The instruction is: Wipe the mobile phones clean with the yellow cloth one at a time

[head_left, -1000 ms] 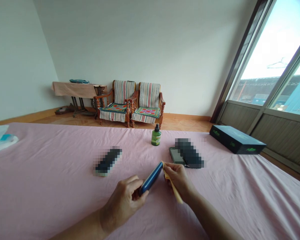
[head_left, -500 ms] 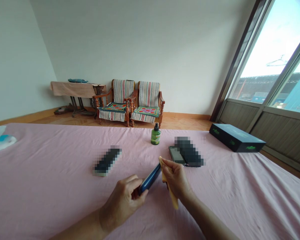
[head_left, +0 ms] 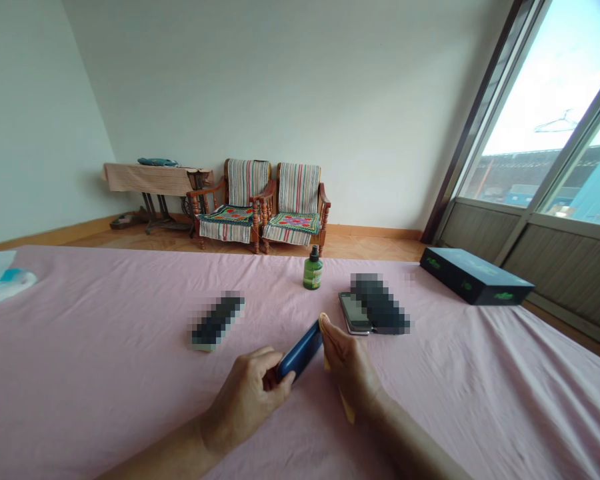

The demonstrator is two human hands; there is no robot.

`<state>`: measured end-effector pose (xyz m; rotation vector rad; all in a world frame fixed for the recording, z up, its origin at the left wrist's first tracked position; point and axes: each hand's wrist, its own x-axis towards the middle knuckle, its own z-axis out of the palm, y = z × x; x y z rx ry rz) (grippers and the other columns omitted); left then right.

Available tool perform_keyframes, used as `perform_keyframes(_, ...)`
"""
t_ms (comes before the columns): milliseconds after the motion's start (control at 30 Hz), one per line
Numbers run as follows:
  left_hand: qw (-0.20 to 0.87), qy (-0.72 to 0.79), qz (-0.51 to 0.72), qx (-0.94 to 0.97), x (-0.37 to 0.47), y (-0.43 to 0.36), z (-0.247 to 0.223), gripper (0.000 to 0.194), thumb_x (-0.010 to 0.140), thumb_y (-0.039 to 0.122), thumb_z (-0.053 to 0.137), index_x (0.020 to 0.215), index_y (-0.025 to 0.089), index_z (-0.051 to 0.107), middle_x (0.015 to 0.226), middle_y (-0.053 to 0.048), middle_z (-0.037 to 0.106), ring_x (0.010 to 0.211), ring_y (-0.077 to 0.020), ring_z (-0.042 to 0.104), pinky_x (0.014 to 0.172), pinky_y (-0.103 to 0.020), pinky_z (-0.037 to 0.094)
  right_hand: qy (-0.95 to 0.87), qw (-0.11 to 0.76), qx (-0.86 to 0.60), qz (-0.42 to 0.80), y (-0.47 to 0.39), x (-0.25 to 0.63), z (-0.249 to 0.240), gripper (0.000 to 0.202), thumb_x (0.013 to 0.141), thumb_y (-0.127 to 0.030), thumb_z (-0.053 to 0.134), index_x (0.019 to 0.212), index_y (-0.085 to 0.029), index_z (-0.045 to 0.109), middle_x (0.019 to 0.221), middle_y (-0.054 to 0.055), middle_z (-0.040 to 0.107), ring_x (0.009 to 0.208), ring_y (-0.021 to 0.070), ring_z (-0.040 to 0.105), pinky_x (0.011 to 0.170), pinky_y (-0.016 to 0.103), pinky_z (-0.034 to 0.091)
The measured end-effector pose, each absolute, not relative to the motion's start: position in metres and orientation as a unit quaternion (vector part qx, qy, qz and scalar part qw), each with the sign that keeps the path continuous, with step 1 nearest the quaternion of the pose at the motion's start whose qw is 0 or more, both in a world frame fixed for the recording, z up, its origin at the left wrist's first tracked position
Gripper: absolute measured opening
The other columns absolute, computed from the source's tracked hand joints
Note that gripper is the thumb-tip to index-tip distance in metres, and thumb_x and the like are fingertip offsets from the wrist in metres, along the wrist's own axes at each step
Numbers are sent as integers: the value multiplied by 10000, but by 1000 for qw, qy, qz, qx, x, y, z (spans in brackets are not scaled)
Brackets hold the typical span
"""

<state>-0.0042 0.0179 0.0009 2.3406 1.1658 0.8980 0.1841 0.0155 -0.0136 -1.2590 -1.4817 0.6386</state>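
Note:
A dark blue phone [head_left: 301, 352] is tilted above the pink sheet, its near end pinched between the thumb and fingers of my left hand [head_left: 253, 390]. My right hand [head_left: 350, 367] is closed on a yellow cloth [head_left: 347, 408] and presses it against the phone's far edge. Most of the cloth is hidden behind that hand; a strip hangs below the palm. Left of the phone lies a blurred dark phone-shaped object [head_left: 217, 321]. To the right, a phone with a grey screen [head_left: 354, 312] lies beside a pixelated dark flat object [head_left: 383, 307].
On the pink sheet [head_left: 105, 373] stands a green spray bottle [head_left: 313, 272]. A black box [head_left: 475, 277] sits at the right edge, and a tissue pack [head_left: 5, 287] at the far left. Two wooden chairs [head_left: 295, 197] and a cloth-covered table [head_left: 150, 179] stand against the wall.
The blue phone has turned so that more of its broad blue face shows. My right hand has rotated around the far edge, hiding more of the cloth. My left hand keeps its grip.

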Motion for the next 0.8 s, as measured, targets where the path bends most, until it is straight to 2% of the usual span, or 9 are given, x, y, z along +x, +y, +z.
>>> perform_keyframes(200,214,419,324,821,-4,19,3,217,826,228,533,621,164,559,603,23,510,555,-126,491,513,-217,342,-762,392,-501,124,1,171,-17,429,895,-177,358,1268,-105,558,750,84,679,593,154,612,569,205,459)
perform_keyframes(333,224,419,328,817,-4,21,2,221,826,231,527,618,162,559,592,28,499,547,-123,477,502,-213,331,-754,397,-507,127,3,166,-16,425,883,-163,370,1259,-124,564,827,113,704,636,170,643,602,216,470)
perform_keyframes(433,221,416,321,822,-4,21,2,198,823,212,526,635,163,567,609,24,518,564,-125,487,519,-213,341,-680,460,-541,183,14,172,-11,352,897,-237,397,1154,-132,614,780,86,684,628,174,618,583,226,458)
perform_keyframes(533,215,418,323,822,-4,21,1,202,816,211,538,621,165,555,607,23,518,562,-125,484,521,-213,342,-599,518,-535,295,23,179,-4,335,896,-403,429,904,-142,639,639,20,583,569,149,537,505,215,410)
perform_keyframes(667,212,416,325,823,-4,21,0,194,819,213,546,632,166,568,619,19,529,568,-127,492,521,-213,346,-564,501,-533,383,24,188,4,410,851,-509,445,653,-163,539,510,-46,425,442,86,395,409,186,316)
perform_keyframes(800,206,415,332,822,-5,20,1,203,816,215,560,619,165,563,615,21,534,566,-125,493,527,-211,356,-546,468,-549,426,19,195,5,397,807,-486,469,554,-181,466,469,-47,418,410,76,370,388,183,264)
